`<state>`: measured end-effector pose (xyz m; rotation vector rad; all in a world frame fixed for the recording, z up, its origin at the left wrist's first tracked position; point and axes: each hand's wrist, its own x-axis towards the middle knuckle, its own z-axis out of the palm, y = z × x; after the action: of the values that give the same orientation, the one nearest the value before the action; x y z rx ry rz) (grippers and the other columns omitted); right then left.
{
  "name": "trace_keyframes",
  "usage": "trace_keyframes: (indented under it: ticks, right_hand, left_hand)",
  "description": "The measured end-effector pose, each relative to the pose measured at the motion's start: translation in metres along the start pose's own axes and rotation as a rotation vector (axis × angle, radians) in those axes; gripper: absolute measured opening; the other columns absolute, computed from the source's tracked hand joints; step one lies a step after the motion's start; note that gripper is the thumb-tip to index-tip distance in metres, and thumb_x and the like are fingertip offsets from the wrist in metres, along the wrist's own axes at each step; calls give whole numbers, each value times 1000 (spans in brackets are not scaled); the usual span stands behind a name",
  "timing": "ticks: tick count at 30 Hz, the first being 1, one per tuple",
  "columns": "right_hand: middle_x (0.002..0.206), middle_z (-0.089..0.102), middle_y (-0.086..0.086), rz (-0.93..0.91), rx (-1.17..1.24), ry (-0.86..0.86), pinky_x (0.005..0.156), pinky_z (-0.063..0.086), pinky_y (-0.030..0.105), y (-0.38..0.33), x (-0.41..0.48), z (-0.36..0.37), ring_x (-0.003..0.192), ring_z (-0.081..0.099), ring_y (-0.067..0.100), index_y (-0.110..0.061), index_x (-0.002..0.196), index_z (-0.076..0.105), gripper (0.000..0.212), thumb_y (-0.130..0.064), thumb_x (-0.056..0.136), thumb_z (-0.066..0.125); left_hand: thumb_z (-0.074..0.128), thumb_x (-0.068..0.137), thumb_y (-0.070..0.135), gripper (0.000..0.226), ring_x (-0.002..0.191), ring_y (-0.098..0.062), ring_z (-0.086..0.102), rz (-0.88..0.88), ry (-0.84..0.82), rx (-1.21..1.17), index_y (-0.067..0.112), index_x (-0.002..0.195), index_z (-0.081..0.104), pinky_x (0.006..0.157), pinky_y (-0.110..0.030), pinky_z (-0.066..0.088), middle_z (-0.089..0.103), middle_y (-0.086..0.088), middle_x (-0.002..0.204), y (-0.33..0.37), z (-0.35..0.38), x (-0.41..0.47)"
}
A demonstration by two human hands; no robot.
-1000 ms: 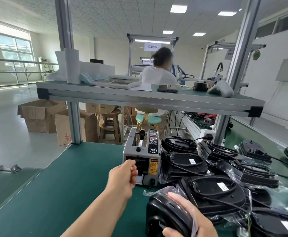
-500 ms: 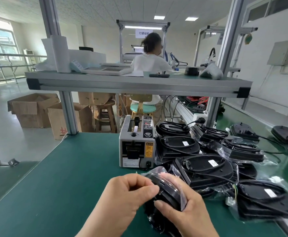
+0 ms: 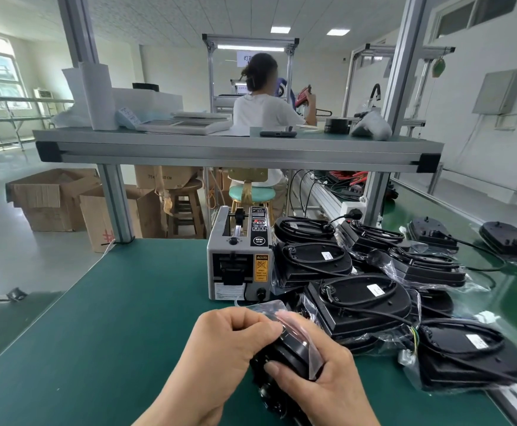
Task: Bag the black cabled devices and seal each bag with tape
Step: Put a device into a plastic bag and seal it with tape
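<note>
Here, a black cabled device, wrapped in a clear bag, is held over the near part of the green surface; whether it rests there cannot be told. It is clasped from the right by the right hand, whose grip is closed round it, with the thumb laid across its dark side. The bag's folded top is pinched by the curled fingers of the left hand; whether tape is held there cannot be told. Just behind, a grey tape dispenser is set upright. To its right, bagged devices are heaped touching one another, and two unbagged devices are laid further right, apart from the heap. Beyond a raised shelf, a seated person is seen.
</note>
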<state>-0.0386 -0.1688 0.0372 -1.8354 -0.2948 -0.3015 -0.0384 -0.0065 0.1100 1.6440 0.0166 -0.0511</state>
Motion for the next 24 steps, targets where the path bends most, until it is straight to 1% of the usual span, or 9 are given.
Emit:
trace_keyframes:
  ticks: [2,5,9,12,16,21,24]
  right_hand:
    - [113,73,-15,-12,-6,2,91,56,29,0,-1,0,103,71,10,-30,123,67,62,-22,66,87]
    - [113,72,-18,-20,-3,-3,88,55,22,-2,0,1,102,71,7,-31,123,66,62,-27,64,85]
    - [115,70,-24,-29,1,-8,87,54,19,-3,-1,1,105,69,4,-30,124,65,63,-29,64,85]
    - [115,69,-25,-29,1,-13,86,53,17,-3,-1,1,105,69,2,-31,125,65,64,-30,64,85]
    - [114,70,-23,-30,3,-16,85,54,18,-3,-1,1,102,70,4,-31,125,64,65,-29,64,86]
    - [118,72,-16,-29,18,-24,89,54,19,0,0,1,107,69,7,-27,127,65,65,-16,68,90]
    - [119,72,-12,-31,38,-17,92,54,22,1,0,2,109,69,8,-26,126,65,65,-24,65,89]
  left_hand:
    - [79,74,20,10,62,-4,66,14,17,13,16,66,76,55,-9,47,74,-2,70,-1,1,0]
    - [79,74,18,12,55,-2,62,39,53,35,17,63,75,51,-10,45,71,1,63,-2,3,-1]
    - [79,76,15,16,49,0,56,72,84,72,19,62,74,48,-10,43,66,3,56,-3,6,-3]
    - [79,76,16,15,46,-1,50,96,102,80,20,62,74,46,-10,41,60,5,51,-4,8,-4]
    - [78,75,17,14,45,-3,44,107,122,98,22,63,73,45,-10,39,53,6,50,-6,9,-4]
    - [80,74,24,15,46,-2,42,125,173,168,31,65,71,48,-14,38,48,13,49,-11,12,-3]
    - [78,73,23,14,46,0,41,150,216,210,30,70,67,52,-17,40,46,15,51,-13,13,-3]
